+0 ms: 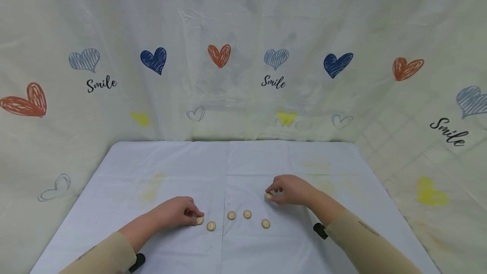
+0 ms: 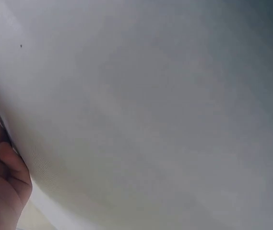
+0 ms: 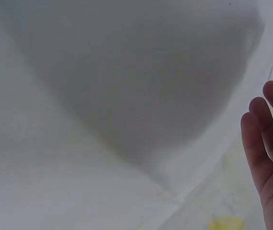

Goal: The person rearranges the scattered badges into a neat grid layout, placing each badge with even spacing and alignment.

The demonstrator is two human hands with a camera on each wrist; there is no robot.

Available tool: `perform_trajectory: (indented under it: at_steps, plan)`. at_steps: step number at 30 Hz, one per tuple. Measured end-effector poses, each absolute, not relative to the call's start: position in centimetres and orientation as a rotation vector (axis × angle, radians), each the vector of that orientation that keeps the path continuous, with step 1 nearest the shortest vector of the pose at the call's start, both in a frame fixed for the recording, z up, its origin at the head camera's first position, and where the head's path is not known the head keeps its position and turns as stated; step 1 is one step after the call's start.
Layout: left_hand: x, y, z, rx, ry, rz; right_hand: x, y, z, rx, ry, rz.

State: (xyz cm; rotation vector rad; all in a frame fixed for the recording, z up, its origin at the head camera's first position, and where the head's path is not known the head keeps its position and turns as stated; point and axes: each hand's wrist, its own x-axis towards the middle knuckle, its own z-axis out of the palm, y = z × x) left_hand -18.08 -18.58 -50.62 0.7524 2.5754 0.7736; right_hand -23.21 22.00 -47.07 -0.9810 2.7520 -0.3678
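In the head view we count six pale round buttons on a white tablecloth (image 1: 182,160). The left hand (image 1: 176,214) pinches the leftmost button (image 1: 200,221) between thumb and fingertips; a second button (image 1: 211,226) lies just beside it. The right hand (image 1: 293,190) pinches the farthest button (image 1: 269,195), its curled fingers hiding part of the disc (whether either is lifted, we cannot tell). Between the hands we log a third button (image 1: 231,215), a fourth button (image 1: 247,214) near it, and a fifth button (image 1: 266,223) on the near side of the right hand. We see a tan sleeve (image 1: 361,240) on each arm, with a black fitting (image 1: 320,230) at the right cuff. Behind the table hangs a pale curtain (image 1: 243,7) printed with hearts (image 1: 154,60). In both wrist views we get mostly white cloth, each hand being cut off by the frame edge.
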Motion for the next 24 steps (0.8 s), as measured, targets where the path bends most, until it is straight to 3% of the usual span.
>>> perform_trajectory:
  at_steps: [14, 24]
  plan:
    - [-18.1, -18.7, -50.7, 0.733, 2.569, 0.772, -28.0, 16.3, -48.9, -0.879, 2.755, -0.284]
    - [-18.0, -18.6, -50.5, 0.718, 2.573, 0.777, -28.8, 14.8, -49.2, -0.938, 2.793, -0.346]
